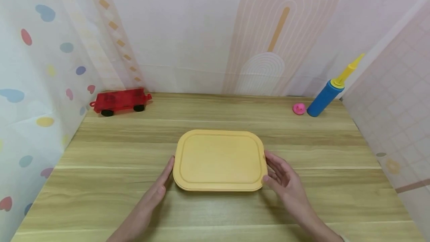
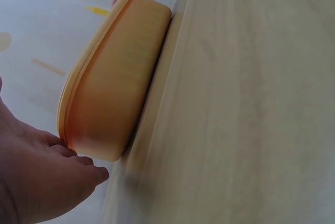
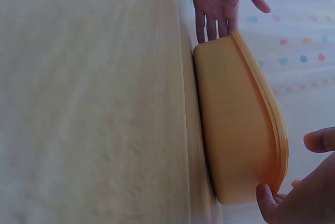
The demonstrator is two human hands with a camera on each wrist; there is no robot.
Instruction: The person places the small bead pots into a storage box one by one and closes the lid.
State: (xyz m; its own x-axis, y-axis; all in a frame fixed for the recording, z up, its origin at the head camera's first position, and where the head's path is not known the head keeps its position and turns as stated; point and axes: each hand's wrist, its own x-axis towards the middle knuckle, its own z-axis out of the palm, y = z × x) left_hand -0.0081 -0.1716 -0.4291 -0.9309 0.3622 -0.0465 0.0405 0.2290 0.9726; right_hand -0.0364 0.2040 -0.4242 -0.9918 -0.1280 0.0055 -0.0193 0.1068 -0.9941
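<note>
A yellow lidded plastic box (image 1: 220,160) sits on the wooden table in the head view, its lid on top. My left hand (image 1: 152,197) is at its left end, fingers extended along the side; the right wrist view shows those fingers (image 3: 212,28) straight against the box wall. At the right end, my right hand (image 1: 289,184) has its fingertips by the lid's edge, fingers loosely bent. In the left wrist view the box's wall (image 2: 118,77) stands between both hands. Neither hand is wrapped around the box.
At the back left stands a red toy wagon (image 1: 119,101) with black wheels. A pink rubber duck (image 1: 299,108) and a blue hand pump (image 1: 324,99) with a yellow nozzle stand at the back right. Patterned cloth walls (image 1: 184,29) border the wooden table (image 1: 215,216).
</note>
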